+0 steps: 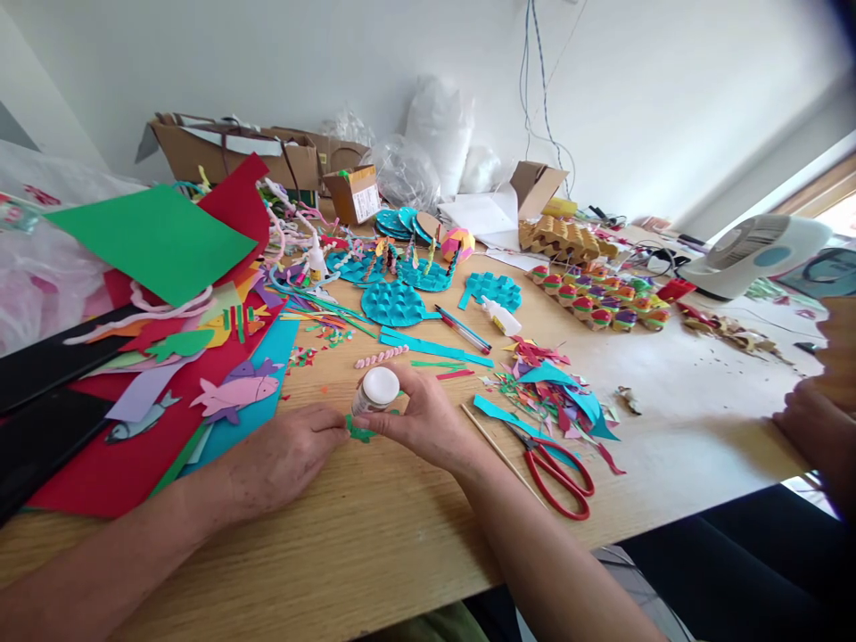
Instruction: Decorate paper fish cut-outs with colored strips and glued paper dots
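Note:
My right hand (424, 415) is wrapped around a white glue bottle (380, 389), its flat round end facing up. Beneath the bottle lies a small green paper cutout (361, 430), partly covered by it and by my fingers. My left hand (294, 446) rests on the table with its fingers together, gripping the cutout's left edge. Just beyond the hands is a twisted pink pipe cleaner (381, 358). Red-handled scissors (558, 477) and a thin wooden stick (498, 446) lie to the right of my right forearm.
Coloured paper sheets (120, 446) and fish cutouts (237, 392) cover the left side. Blue-painted egg-carton pieces (391, 305), another glue bottle (501, 316) and paper scraps (535, 392) lie farther back. At right are a painted egg carton (602, 299) and another person's arm (822, 428).

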`<act>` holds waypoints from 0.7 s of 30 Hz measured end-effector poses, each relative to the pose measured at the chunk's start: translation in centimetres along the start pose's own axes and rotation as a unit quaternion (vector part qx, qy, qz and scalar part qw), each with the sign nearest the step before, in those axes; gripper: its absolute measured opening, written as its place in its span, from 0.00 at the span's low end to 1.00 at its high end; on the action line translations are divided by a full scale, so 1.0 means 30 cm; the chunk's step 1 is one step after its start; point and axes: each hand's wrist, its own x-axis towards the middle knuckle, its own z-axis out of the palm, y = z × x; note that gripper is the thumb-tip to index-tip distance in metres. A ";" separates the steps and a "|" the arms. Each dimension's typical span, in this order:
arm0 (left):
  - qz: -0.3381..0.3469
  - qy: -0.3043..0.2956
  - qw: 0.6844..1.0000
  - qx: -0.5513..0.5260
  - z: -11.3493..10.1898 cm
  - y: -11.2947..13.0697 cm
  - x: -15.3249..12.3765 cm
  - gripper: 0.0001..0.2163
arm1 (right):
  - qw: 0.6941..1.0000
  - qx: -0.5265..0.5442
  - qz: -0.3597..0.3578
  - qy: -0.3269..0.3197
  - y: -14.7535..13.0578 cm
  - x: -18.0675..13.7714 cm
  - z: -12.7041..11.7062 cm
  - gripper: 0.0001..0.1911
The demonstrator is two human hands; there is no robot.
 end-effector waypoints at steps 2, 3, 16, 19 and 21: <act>0.003 -0.005 1.000 -0.002 -0.002 0.001 -0.001 0.14 | 1.000 0.001 0.007 -0.017 -0.003 -0.002 0.002 0.10; 0.002 -0.007 1.000 -0.004 -0.003 0.001 -0.001 0.15 | 1.000 0.003 0.012 -0.025 -0.004 -0.004 0.002 0.10; 0.002 -0.008 1.000 -0.004 -0.003 -0.001 -0.001 0.15 | 0.999 0.001 0.026 -0.030 -0.013 -0.013 -0.030 0.09; 0.005 -0.007 1.000 -0.013 -0.006 0.001 0.001 0.16 | 0.999 -0.011 0.017 -0.034 -0.014 -0.011 -0.018 0.10; 0.001 -0.012 1.000 -0.008 -0.007 0.001 0.002 0.16 | 0.999 -0.011 0.012 -0.031 -0.016 -0.009 -0.013 0.10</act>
